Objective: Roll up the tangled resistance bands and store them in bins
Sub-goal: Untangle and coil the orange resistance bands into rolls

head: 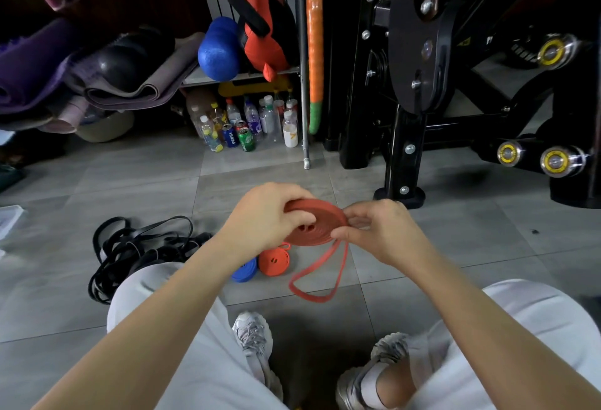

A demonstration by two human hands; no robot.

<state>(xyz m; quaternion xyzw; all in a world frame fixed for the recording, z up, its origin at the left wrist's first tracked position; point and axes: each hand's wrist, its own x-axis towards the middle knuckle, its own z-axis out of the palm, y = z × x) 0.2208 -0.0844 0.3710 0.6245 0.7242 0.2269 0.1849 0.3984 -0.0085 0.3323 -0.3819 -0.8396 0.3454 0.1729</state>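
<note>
Above the tiled floor (130, 182), the left hand (260, 217) gripped a coiled red resistance band (317, 226). The right hand (380, 230) pinched its rim, the loose tail hanging below.

Matt rubbery red band (317, 222), smooth grey floor tiles (146, 175), glossy black metal machine frame (403, 149).

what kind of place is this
Probably a gym's storage corner: a black weight machine with pulleys, piled exercise mats, a blue foam roller, and the red resistance band being coiled.
</note>
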